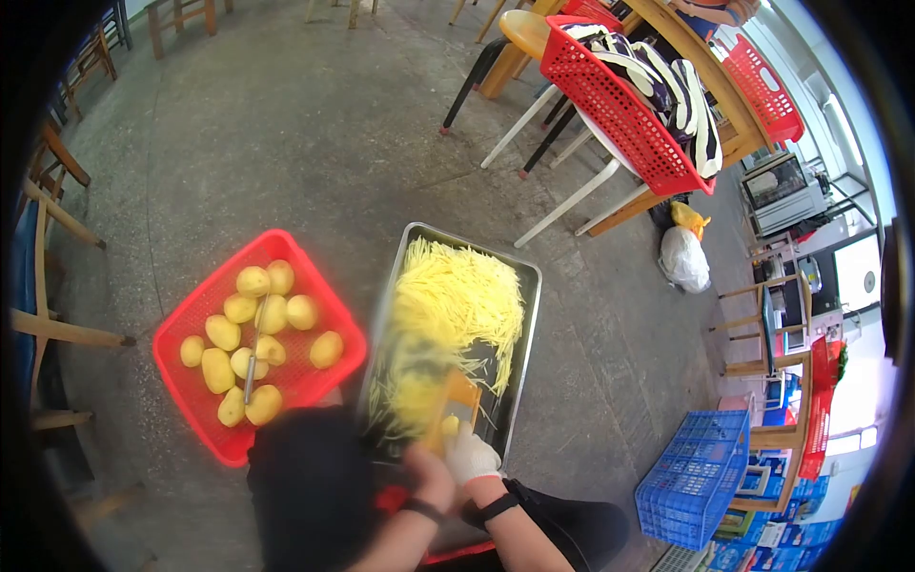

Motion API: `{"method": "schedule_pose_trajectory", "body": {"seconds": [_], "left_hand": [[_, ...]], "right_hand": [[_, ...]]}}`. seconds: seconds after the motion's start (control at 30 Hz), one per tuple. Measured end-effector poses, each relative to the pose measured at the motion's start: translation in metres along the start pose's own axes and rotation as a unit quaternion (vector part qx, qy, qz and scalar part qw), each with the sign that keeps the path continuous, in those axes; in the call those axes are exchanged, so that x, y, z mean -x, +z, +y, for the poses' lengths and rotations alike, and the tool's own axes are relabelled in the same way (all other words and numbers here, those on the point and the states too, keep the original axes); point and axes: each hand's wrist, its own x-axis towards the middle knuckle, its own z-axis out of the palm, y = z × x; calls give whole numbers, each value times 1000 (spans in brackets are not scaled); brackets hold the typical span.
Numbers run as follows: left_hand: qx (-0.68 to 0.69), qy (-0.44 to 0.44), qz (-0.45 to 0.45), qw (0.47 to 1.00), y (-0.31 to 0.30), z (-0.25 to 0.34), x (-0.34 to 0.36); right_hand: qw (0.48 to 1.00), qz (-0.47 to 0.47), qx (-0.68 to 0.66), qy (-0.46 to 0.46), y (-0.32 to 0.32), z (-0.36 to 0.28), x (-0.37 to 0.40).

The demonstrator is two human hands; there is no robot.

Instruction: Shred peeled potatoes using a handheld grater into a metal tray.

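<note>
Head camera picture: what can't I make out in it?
All in the head view:
Left hand: motion blur hides its grip.
Metal tray: near end partly hidden behind the right hand.
White bag: the bag hides its contents.
Far person: cut off by the top edge.

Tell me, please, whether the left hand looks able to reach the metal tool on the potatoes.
Probably yes: the metal tool lies uncovered on the potatoes in the red basket. The left hand, near the grater, would have to pass the left knee.
</note>
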Motion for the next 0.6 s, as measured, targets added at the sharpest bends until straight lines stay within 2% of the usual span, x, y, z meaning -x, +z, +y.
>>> {"method": "schedule_pose_trajectory", "body": {"seconds": [0.1,0.17,0.23,0.3,0.33,0.4,0.43,0.53,0.6], "left_hand": [[5,4,-8,1000,-1,5,3],[5,0,-19,1000,-3,-14,-15],[2,-3,-29,1000,-9,-31,-26],[-7,-3,-52,999,-4,-10,-8],[-8,-1,-55,998,-4,-22,-20],[128,-35,16,991,1,-45,-48],[127,-36,13,991,-1,-49,-50],[170,-77,-25,982,-3,-53,-55],[95,-28,8,995,-6,-53,-60]], "right_hand": [[1000,-4,-4,-11,8,5,0],[1000,-11,-11,-22,9,6,-11],[999,-2,-38,17,2,2,-34],[999,-1,-35,29,4,5,-70],[999,1,-29,41,5,7,-86],[999,-24,-20,42,2,8,-110],[997,-52,-9,48,2,12,-115],[997,-53,-42,44,1,16,-108],[997,-57,-36,43,2,17,-88]]}}
